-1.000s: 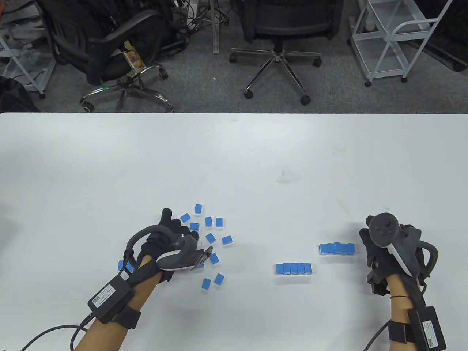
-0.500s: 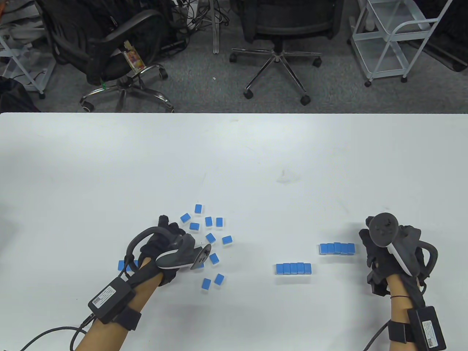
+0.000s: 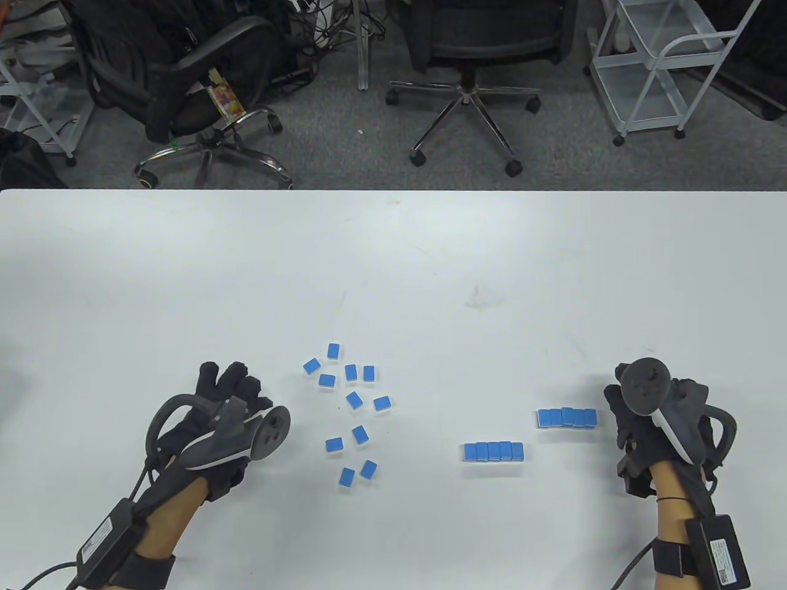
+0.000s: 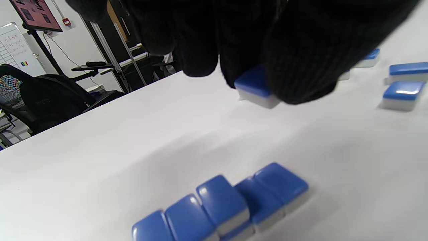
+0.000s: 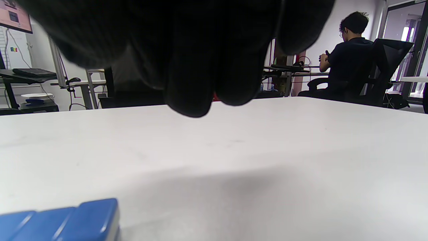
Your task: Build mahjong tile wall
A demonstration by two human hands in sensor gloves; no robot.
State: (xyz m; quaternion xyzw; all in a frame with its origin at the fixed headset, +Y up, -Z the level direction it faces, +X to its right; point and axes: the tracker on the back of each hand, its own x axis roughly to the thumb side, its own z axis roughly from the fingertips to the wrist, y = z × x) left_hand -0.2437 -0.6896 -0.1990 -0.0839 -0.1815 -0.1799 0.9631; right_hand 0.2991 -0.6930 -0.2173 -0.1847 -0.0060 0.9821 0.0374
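While poised over the near-left part of the worktop (image 3: 393, 264), pinched one held tile (image 4: 255, 87) in the left hand (image 3: 215, 424), blue back up and white face down, thumb and curled fingertips closed round it, clear of the surface in the left wrist view. Hung right above a near-left row (image 4: 224, 207) of blue-backed tiles set side by side, uneven, one of them riding higher than its neighbours; hidden under the hand in the table view.

Lay scattered just right of that hand: the loose tiles (image 3: 353, 399), all blue side up, at mixed angles, apart from one another.

Stood further right as two tidy lines: a five-tile row (image 3: 494, 451) near the middle, and a right-hand row (image 3: 567, 418) a little beyond and farther back, edges touching within each.

Rested beside the end of the right-hand row: the right hand (image 3: 652, 424), fingers loosely curled downward with nothing seen between them in the right wrist view. Could not tell whether it touched the row.
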